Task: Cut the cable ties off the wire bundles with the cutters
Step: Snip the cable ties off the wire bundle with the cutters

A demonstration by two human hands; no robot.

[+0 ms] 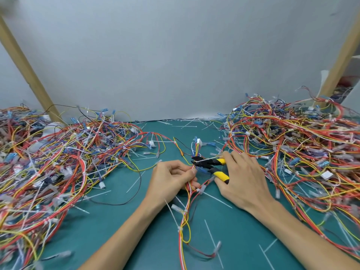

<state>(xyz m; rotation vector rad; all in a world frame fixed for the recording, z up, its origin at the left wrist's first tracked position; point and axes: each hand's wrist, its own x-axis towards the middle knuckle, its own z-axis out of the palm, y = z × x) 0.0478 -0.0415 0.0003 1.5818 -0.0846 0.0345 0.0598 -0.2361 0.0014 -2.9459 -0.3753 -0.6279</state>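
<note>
The green table (120, 221) stands against a grey wall (175, 55), with a left heap (58, 162) and a right heap (292, 143) of loose wires and cut ties (217, 199) between. In the middle, the left hand (171, 178) pinches a wire bundle (187, 191) in curled fingers (191, 172). The right hand (245, 176) grips the yellow-handled cutters (208, 162), jaws slightly open at the bundle.

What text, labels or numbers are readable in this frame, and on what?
None readable.
cutters: no brand or marking shows on the yellow-black handles.
green cutting mat: no legible print or numbers.
white connector: any marking is too small and blurred to read.
</note>
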